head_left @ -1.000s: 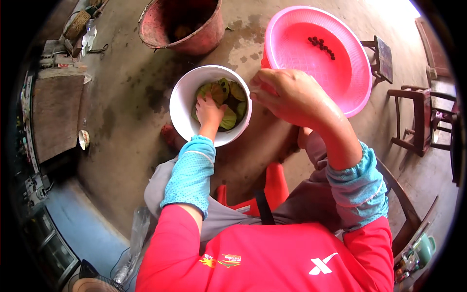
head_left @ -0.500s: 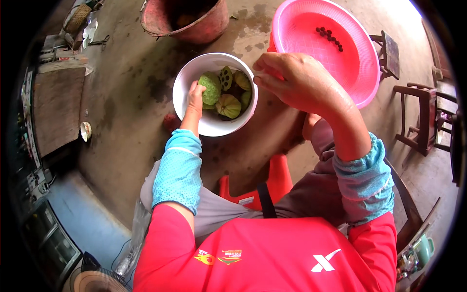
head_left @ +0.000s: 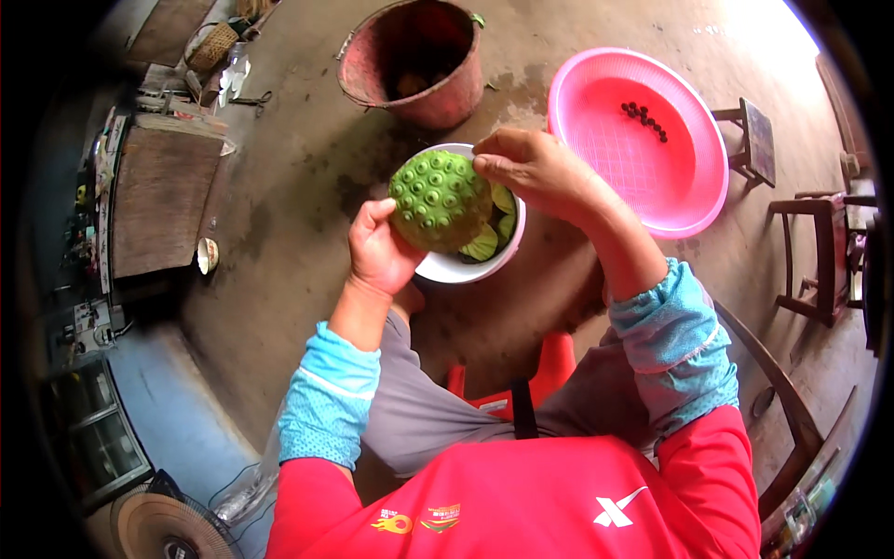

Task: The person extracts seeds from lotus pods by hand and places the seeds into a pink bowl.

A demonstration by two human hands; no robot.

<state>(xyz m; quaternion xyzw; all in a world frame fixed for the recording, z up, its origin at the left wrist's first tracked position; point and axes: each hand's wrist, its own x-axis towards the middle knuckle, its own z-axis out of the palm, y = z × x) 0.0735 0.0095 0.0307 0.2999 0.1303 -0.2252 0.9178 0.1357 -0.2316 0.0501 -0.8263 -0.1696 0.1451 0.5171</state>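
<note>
In the head view, the left hand (head_left: 380,250) is clamped on a green lotus seed pod (head_left: 440,199), fingers curled under its edge, holding it up with the flat, pitted face tilted toward the camera. The right hand (head_left: 533,168) meets the pod's upper right rim, fingertips pinched together on it; whether it grips a seed cannot be told. The pod hangs directly over a white bowl (head_left: 464,268) that stands on the concrete floor (head_left: 289,186) and holds more green pod pieces (head_left: 488,240), partly hidden behind the pod.

Beyond the bowl stands a worn red bucket (head_left: 414,61), round and rough-looking. To the right of the hands lies a wide pink plastic basin (head_left: 652,177) with a fine mesh-like bottom and a small cluster of dark seeds (head_left: 644,117). Wooden stools (head_left: 801,252) stand at the floor's right edge. Blue sleeves cover both forearms.
</note>
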